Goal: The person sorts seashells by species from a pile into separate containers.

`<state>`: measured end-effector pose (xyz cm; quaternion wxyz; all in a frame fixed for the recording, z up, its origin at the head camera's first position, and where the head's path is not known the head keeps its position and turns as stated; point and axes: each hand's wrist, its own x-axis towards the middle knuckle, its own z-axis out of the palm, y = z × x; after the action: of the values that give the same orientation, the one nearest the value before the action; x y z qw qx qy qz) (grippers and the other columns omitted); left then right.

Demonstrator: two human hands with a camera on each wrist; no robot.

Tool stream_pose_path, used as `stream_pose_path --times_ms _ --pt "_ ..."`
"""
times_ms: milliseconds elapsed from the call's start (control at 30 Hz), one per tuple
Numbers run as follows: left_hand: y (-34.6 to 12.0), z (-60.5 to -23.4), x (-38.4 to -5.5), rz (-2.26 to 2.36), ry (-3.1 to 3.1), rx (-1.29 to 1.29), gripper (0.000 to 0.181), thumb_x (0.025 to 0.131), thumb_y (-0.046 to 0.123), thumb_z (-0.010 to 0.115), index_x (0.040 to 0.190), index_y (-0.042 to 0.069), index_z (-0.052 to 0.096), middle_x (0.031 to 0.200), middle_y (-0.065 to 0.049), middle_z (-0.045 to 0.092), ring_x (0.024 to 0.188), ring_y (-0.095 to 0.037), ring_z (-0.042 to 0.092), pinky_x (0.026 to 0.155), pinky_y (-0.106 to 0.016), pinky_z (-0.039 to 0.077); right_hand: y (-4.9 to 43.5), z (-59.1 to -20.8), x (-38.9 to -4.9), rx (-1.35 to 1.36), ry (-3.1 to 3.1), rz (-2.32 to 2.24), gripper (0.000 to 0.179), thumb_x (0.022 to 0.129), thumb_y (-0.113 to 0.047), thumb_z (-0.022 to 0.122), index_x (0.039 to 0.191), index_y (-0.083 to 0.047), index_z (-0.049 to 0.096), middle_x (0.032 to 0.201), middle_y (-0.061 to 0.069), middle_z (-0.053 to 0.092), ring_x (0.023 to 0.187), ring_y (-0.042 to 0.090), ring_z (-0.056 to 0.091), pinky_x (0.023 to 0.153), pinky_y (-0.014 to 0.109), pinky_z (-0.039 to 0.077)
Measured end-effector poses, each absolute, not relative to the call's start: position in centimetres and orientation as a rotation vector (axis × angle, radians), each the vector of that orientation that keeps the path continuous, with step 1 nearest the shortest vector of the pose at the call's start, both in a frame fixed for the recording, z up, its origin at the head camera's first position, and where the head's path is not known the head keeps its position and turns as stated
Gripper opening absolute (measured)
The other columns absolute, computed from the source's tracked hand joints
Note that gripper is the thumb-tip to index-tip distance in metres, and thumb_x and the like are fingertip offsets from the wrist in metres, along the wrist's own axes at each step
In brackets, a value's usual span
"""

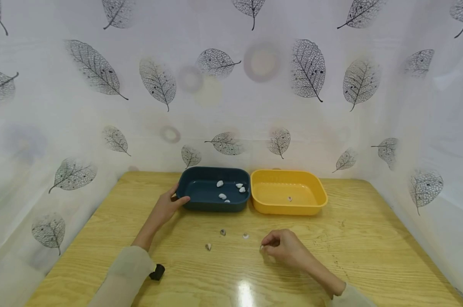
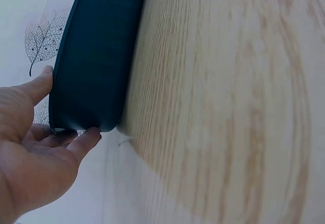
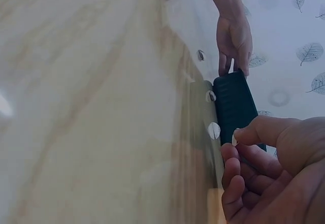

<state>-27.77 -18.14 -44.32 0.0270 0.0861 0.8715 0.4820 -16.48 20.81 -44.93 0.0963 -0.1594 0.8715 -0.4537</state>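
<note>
My left hand (image 1: 168,205) holds the left front corner of a dark blue plastic basin (image 1: 216,207), its thumb at the rim and its fingers against the end wall, as the left wrist view also shows. Several white shells (image 1: 220,183) lie inside that basin. Above the table in front, my right hand (image 1: 286,248) pinches a small pale shell (image 3: 234,137) between thumb and index finger. Left of it, a white shell (image 1: 245,236) and two darker ones, a grey shell (image 1: 222,232) and a brownish shell (image 1: 208,247), are on the wood.
A yellow basin (image 1: 285,209) stands right beside the blue one, with one small shell (image 1: 290,199) in it. Both are at the back of the wooden table (image 1: 361,238), near a leaf-patterned curtain (image 1: 231,106). A black wrist device (image 1: 157,272) sits by the left sleeve.
</note>
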Motion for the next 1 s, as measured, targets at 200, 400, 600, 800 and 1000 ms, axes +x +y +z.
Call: stream_pose_path --times_ms 200,400,600,800,1000 --pt "-18.2 -44.4 -27.9 1.478 2.675 0.261 0.080 0.106 0.026 0.062 0.163 -0.003 0.015 0.164 -0.033 0.020 0.142 -0.049 0.040 0.109 -0.055 0.045 21.0 -44.4 -17.0 -0.460 2.615 -1.311 0.005 0.091 -0.006 0.074 0.094 -0.008 0.078 0.090 -0.003 0.072 0.081 0.014 0.062 0.067 0.023 0.053" --pt "-18.2 -44.5 -28.0 1.487 2.675 0.257 0.079 0.106 0.026 0.063 0.163 -0.002 0.016 0.164 -0.031 0.021 0.142 -0.047 0.041 0.109 -0.054 0.045 21.6 -43.5 -17.7 -0.468 2.601 -1.336 0.007 0.093 -0.008 0.074 0.098 -0.004 0.078 0.095 0.000 0.074 0.084 0.014 0.064 0.069 0.023 0.054" --pt "-18.1 -44.3 -27.9 1.502 2.669 0.248 0.080 0.106 0.025 0.063 0.163 -0.002 0.015 0.164 -0.032 0.020 0.142 -0.048 0.040 0.109 -0.055 0.045 22.2 -42.6 -18.4 -0.458 2.637 -1.330 0.011 0.094 -0.011 0.075 0.102 -0.003 0.078 0.097 0.001 0.074 0.087 0.015 0.063 0.072 0.024 0.054" --pt "-18.2 -44.4 -28.1 1.514 2.656 0.235 0.080 0.106 0.026 0.063 0.164 0.000 0.015 0.165 -0.030 0.019 0.144 -0.047 0.038 0.111 -0.054 0.043 23.4 -41.8 -19.3 -0.447 2.639 -1.351 0.019 0.098 -0.014 0.072 0.109 0.001 0.076 0.102 0.006 0.075 0.092 0.017 0.066 0.075 0.025 0.055" --pt "-18.3 -44.4 -28.0 1.509 2.658 0.254 0.080 0.106 0.026 0.062 0.164 -0.002 0.014 0.165 -0.031 0.020 0.144 -0.047 0.038 0.111 -0.055 0.042 24.5 -40.4 -20.4 -0.460 2.617 -1.450 0.020 0.098 -0.007 0.070 0.110 0.008 0.073 0.105 0.018 0.074 0.096 0.031 0.070 0.077 0.025 0.057"
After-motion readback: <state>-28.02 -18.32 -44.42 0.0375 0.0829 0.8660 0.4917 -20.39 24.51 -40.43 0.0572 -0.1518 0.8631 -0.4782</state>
